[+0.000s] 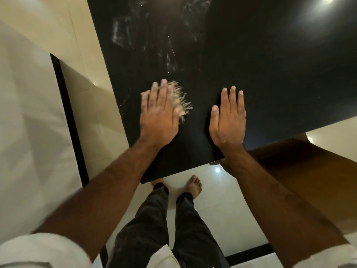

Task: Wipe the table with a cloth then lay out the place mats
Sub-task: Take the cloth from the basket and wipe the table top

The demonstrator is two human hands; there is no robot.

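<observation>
My left hand (158, 111) presses flat on the cloth (182, 100), my right hand (229, 117) lies flat on the table (260, 64); ungripped, the cloth may slip free.

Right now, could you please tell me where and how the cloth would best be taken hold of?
Probably from above. The cloth lies on the table under the flat left hand, and only its frayed fringe shows at the hand's right edge. Take the grip on the cloth's body under the palm, gathering it upward; the loose threads would likely slip.
</observation>
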